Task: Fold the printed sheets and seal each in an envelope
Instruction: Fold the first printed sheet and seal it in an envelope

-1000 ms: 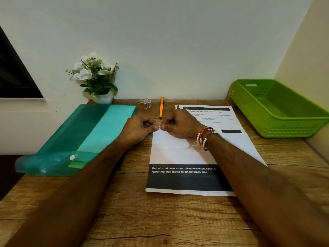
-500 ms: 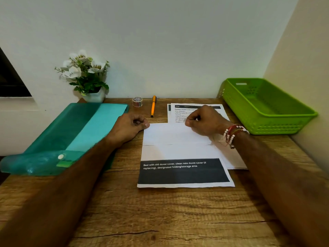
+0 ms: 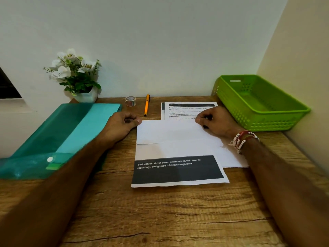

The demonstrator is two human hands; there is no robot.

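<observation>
Both hands are curled at the far, folded edge of the printed sheet (image 3: 174,138), which lies flat on the table (image 3: 160,211). At that sheet's far left corner my left hand (image 3: 122,124) pinches the fold; my right hand (image 3: 215,122) pinches it nearer the sheet's right end. More printed pages (image 3: 187,111) lie partly under the sheet and beyond it; an orange pen (image 3: 146,105) lies beyond its left corner.

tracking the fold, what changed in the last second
Both hands began together at the middle of the far edge of the folded sheet; the left hand slid to its left corner, the right hand rightward, creasing. Sheet stays folded; pen, tape roll, green basket unmoved.
</observation>
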